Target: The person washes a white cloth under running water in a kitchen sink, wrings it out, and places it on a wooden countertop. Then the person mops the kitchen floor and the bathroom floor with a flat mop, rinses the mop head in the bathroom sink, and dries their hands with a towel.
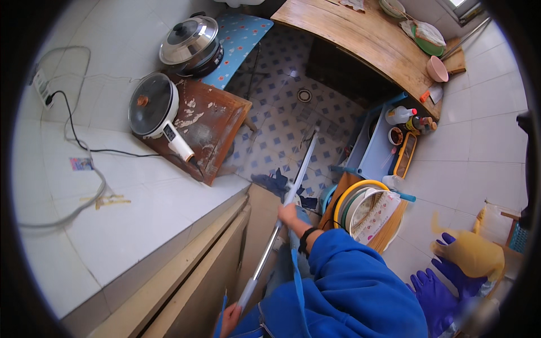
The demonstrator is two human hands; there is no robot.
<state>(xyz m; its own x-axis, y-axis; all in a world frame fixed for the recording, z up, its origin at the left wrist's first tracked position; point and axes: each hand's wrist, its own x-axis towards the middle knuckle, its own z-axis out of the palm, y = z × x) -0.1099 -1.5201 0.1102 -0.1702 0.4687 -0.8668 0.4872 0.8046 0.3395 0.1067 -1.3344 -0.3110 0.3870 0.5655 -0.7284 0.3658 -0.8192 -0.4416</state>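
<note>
My right hand (288, 214) is wrapped around the middle of a long grey-and-chrome pole (263, 251). At the pole's near end, low in the view, my left hand (231, 317) grips it beside my body. The pole slants away from me over the floor, and its far end (315, 132) is above or on the patterned tiles; its head is too blurred to name. Dark blue cloth (270, 182) lies on the floor by my feet, partly behind the pole.
A drain (304, 95) is set in the tiled floor (274, 139). At left, a brown wooden stool (211, 126) bears an electric pan (153, 105), its cord reaching a power strip (42, 88). To the right are a blue shelf rack (376, 156) and stacked basins (359, 190). A wooden table (351, 29) stands beyond.
</note>
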